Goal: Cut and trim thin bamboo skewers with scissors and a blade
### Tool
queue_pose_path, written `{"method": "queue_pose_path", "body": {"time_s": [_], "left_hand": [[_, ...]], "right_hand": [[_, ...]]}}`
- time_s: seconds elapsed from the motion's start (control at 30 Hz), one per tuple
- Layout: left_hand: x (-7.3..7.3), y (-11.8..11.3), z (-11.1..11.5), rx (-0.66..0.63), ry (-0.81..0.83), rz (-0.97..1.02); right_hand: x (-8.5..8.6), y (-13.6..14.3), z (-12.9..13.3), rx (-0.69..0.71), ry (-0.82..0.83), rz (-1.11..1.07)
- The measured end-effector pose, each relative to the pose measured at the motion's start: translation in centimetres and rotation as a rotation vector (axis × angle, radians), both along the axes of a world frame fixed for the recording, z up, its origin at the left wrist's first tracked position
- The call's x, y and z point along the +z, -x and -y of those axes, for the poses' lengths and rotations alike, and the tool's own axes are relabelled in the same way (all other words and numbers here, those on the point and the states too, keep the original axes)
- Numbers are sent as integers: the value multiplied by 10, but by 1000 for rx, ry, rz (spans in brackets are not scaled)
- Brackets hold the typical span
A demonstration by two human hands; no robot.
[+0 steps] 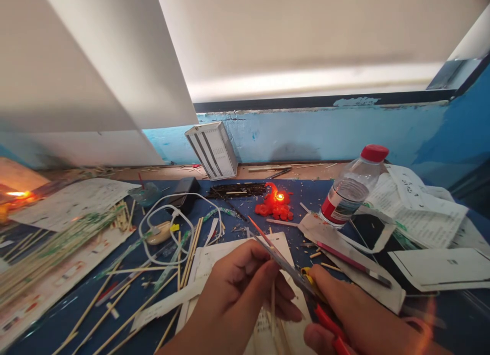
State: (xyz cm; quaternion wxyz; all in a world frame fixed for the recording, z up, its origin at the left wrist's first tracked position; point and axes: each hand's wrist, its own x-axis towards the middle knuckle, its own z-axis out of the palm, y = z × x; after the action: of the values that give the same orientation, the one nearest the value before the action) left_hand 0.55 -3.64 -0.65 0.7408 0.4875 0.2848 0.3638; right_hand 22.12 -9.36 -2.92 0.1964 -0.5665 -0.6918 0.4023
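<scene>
My right hand (344,299) grips a pair of scissors (294,277) with red and yellow handles, and their blades point up and to the left. The fingers of my left hand (245,283) are pinched together beside the blades, on a thin wooden stick (273,306) that hangs down below them. Whether the blades touch the stick is hidden by my fingers. Beneath both hands lie white printed papers (202,258). A lit red candle (272,208) in lumpy melted wax burns just beyond the scissor tips.
A water bottle (350,192) with a red cap stands at right, near crumpled papers (421,202) and a pen (344,257). Long wooden sticks (69,243) lie at left, beside a looped white cable (143,227). A white box (214,153) leans at the back. Another flame (19,194) glows far left.
</scene>
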Motion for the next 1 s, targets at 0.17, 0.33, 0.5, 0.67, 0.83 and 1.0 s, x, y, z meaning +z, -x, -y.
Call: {"method": "queue_pose_path", "body": {"time_s": [0.17, 0.33, 0.5, 0.67, 0.83, 1.0], "left_hand": [[1, 1, 1, 4, 1, -20], [11, -1, 6, 29, 12, -68], [8, -1, 5, 7, -32, -117], [1, -1, 4, -63, -66, -105], [8, -2, 9, -1, -10, -153], [7, -3, 7, -23, 13, -95]], "right_hand": [[-1, 2, 5, -17, -65, 82], [4, 2, 7, -3, -95, 181], [8, 1, 1, 54, -72, 133], [8, 4, 1, 69, -45, 78], [4, 7, 4, 61, 0, 155], [3, 8, 4, 44, 1, 150]]}}
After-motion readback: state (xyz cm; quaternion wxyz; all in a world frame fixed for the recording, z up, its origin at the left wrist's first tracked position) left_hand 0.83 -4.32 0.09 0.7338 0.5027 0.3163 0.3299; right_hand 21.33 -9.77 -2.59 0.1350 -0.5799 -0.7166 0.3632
